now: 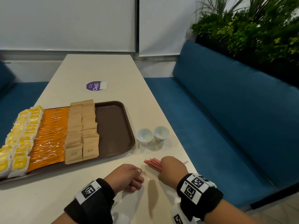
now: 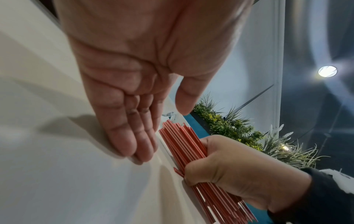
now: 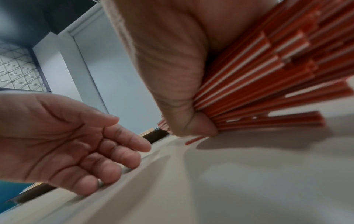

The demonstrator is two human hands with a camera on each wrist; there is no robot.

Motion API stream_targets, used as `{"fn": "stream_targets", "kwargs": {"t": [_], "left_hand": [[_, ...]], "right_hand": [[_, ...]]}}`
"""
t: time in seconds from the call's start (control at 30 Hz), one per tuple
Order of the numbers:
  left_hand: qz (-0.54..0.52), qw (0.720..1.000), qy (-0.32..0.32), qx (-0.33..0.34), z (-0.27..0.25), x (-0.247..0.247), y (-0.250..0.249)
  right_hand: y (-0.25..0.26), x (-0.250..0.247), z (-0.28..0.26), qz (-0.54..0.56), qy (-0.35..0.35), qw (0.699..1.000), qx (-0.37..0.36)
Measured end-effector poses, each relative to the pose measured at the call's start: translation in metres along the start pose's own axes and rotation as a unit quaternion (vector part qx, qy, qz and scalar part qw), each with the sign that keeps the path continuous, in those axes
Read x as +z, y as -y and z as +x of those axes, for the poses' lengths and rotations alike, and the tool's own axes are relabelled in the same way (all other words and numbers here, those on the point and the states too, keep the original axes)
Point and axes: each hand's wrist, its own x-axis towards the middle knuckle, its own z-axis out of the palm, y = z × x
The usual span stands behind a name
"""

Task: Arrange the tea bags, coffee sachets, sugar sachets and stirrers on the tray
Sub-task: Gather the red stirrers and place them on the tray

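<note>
Stirrers (image 1: 153, 164): bundle low over the table (image 1: 100, 68), long axis 10-to-4 o'clock, at 4 o'clock off the tray (image 1: 113, 123).
Right hand (image 1: 173, 170): fist wrapped round them (mid-length).
Left hand (image 1: 126, 177): loosely curled, empty, at 9 o'clock.

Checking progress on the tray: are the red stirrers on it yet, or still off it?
Off it. The right hand grips the bundle of red plastic stirrers on the white table, beside the brown tray.

A: the right hand (image 1: 174, 169) covers the middle of the stirrers (image 1: 153, 164), so no counting them.

B: yeah, and the tea bags (image 1: 14, 147) plus the tray (image 1: 116, 126) run off the left edge. Sachet print is too small to read.
</note>
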Motion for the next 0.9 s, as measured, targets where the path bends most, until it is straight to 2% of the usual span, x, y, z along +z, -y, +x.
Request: {"fn": "stream_targets", "kwargs": {"t": [0.27, 0.43, 0.9], "left_hand": [[0.007, 1.0, 0.011, 0.009, -0.006, -0.006, 0.0], [0.007, 0.999, 0.03, 0.014, -0.004, -0.009, 0.003], [0.013, 1.0, 0.008, 0.015, -0.008, -0.009, 0.003]], "right_hand": [[0.006, -0.002, -0.003, -0.048, -0.018, 0.998, -0.044], [0.011, 0.0, -0.002, -0.051, -0.024, 0.997, -0.047], [0.019, 0.002, -0.001, -0.04, -0.044, 0.997, -0.055]]}}
